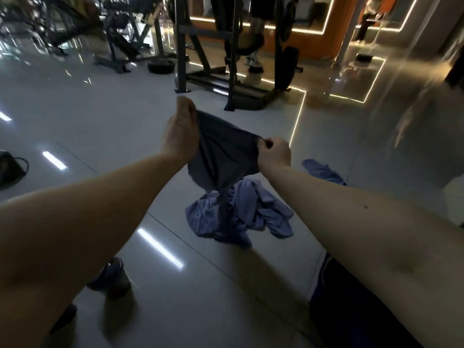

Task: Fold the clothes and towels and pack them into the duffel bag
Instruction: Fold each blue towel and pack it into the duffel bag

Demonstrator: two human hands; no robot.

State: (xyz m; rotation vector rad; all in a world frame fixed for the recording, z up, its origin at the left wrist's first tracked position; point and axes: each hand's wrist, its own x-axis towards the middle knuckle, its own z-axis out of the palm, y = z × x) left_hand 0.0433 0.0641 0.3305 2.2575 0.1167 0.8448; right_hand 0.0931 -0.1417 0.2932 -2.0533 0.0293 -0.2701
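A dark grey garment (223,154) hangs in the air in front of me, stretched between both hands. My left hand (180,131) pinches its upper left corner, and my right hand (275,153) grips the right edge a little lower. Its lower end dangles onto a crumpled pile of light blue cloth (241,217) on the shiny floor. Another blue cloth (324,172) lies on the floor behind my right forearm, partly hidden. A dark bag with a strap (11,169) sits at the far left edge, mostly cut off.
Black gym machines (233,59) stand on the floor ahead, with a weight plate (160,66) lying beside them. A person's legs (253,46) show behind the frame. My shoe (110,277) is at lower left, and dark shorts (351,310) at lower right.
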